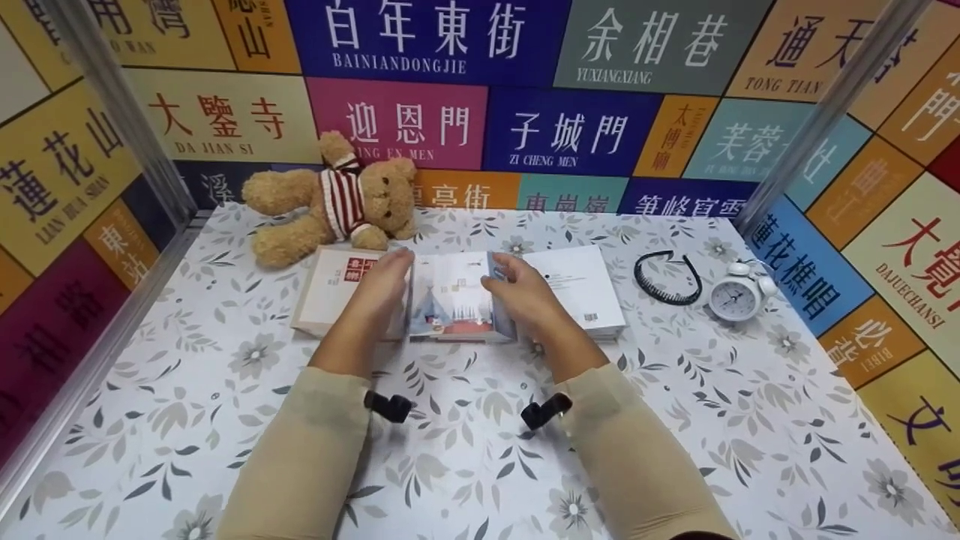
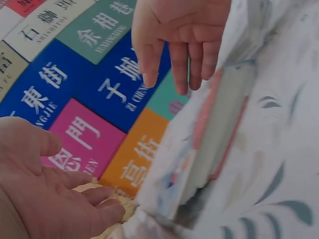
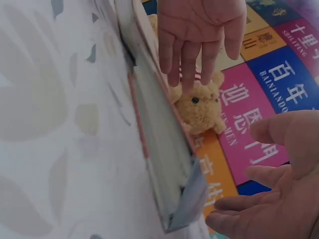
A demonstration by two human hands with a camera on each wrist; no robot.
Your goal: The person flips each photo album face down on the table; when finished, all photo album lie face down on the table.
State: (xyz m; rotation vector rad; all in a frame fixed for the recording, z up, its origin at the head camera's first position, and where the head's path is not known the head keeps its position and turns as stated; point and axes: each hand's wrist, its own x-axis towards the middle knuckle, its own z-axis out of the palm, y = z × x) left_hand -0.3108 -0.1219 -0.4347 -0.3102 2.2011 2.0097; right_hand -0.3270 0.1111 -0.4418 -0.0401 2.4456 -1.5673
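A book [image 1: 454, 304] with a pale blue illustrated cover lies in the middle, between two other books. My left hand [image 1: 384, 285] is at its left edge, with the fingers extended and partly over the white book [image 1: 326, 289] with red square print. On the other side my right hand [image 1: 525, 291] is spread at the middle book's right edge, near a white book [image 1: 581, 289] lying back cover up. In the left wrist view the left hand [image 2: 60, 189] has loosely straight fingers, and in the right wrist view the right hand [image 3: 274, 184] looks relaxed, gripping nothing.
Behind the left book a teddy bear [image 1: 341, 199] in a striped sweater lies on its side. A black headband [image 1: 667, 279] and a white alarm clock [image 1: 736, 294] are at the right. Printed panels [image 1: 420, 120] wall the floral-covered table [image 1: 465, 457].
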